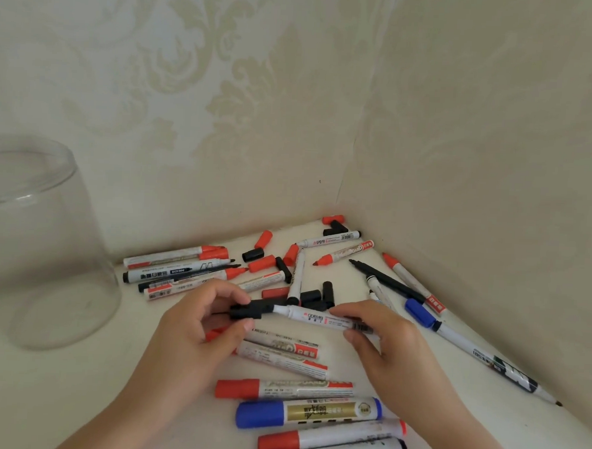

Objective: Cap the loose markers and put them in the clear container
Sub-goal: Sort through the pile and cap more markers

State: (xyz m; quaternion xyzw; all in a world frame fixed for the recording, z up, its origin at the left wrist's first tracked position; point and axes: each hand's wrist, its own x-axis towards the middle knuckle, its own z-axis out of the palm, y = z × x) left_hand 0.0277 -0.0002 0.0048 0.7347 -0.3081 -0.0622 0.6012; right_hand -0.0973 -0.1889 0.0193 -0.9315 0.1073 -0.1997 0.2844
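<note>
My left hand (200, 325) pinches a black cap (249, 309) between thumb and fingers. My right hand (377, 338) grips the barrel of a white marker (320, 318) held level above the table. The cap sits over the marker's left tip; how far on, I cannot tell. The clear container (39, 245), a tall glass jar, stands at the far left with nothing inside. Several loose markers and red and black caps (261, 263) lie scattered beyond my hands.
A row of capped markers (308, 414), red, blue and black, lies near the front edge below my hands. A long thin marker with a blue cap (420, 313) lies along the right wall. Wallpapered walls meet in a corner (340, 206) behind the white table (73, 384).
</note>
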